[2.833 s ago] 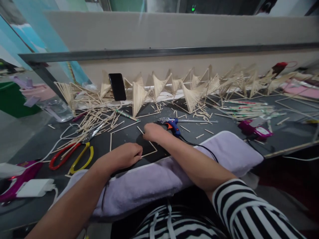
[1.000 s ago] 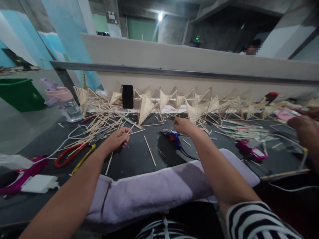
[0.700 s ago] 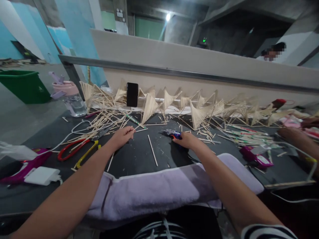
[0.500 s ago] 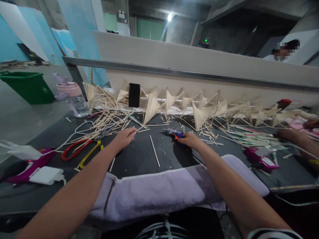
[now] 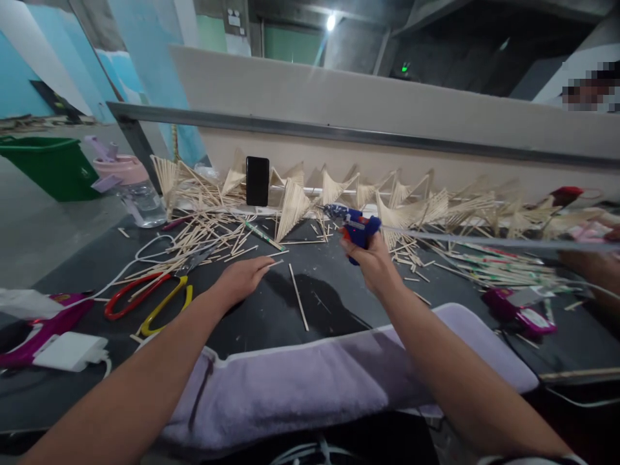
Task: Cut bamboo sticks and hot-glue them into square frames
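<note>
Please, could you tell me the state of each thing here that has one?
Blue glue gun: held up in the right hand
Thin stick: pinched in the left hand
Scissors: lying down, handles apart
Phone: upright, screen dark
Lidded bottle: upright
Green bin: open at the top
Lamp: lit

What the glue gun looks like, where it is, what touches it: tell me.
The glue gun has a blue, plastic-looking body, an orange trigger and a front end wrapped in silvery, foil-like material. The right hand grips its handle above the dark table, nozzle pointing left. A long, translucent rod runs from its back toward the picture's right edge.
</note>
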The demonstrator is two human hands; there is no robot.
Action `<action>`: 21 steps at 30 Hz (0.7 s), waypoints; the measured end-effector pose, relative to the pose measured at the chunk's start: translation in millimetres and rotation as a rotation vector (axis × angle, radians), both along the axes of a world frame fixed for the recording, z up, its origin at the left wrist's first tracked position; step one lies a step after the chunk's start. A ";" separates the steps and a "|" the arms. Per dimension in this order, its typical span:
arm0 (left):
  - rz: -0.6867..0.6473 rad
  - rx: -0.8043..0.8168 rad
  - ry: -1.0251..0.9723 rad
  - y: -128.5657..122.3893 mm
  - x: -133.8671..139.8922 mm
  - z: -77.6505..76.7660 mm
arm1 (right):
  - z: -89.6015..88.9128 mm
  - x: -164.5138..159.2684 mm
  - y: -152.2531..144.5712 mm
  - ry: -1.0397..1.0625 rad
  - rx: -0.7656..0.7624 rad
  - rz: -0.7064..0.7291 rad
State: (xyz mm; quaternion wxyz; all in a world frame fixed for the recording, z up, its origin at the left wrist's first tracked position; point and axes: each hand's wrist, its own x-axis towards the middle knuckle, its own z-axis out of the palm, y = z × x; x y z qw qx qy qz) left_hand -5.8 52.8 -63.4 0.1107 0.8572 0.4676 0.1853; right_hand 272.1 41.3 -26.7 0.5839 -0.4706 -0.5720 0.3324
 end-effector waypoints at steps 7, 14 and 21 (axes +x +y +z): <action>-0.060 -0.001 -0.133 -9.8 2.8 8.6 | -16.2 -19.3 -11.1 -0.130 -0.306 0.141; -0.109 0.034 -0.126 -31.7 18.1 16.4 | -11.3 -38.7 -27.2 0.031 -0.372 0.202; -0.148 0.104 -0.111 -44.3 27.4 14.4 | -24.2 -45.8 -31.5 -0.019 -0.414 0.195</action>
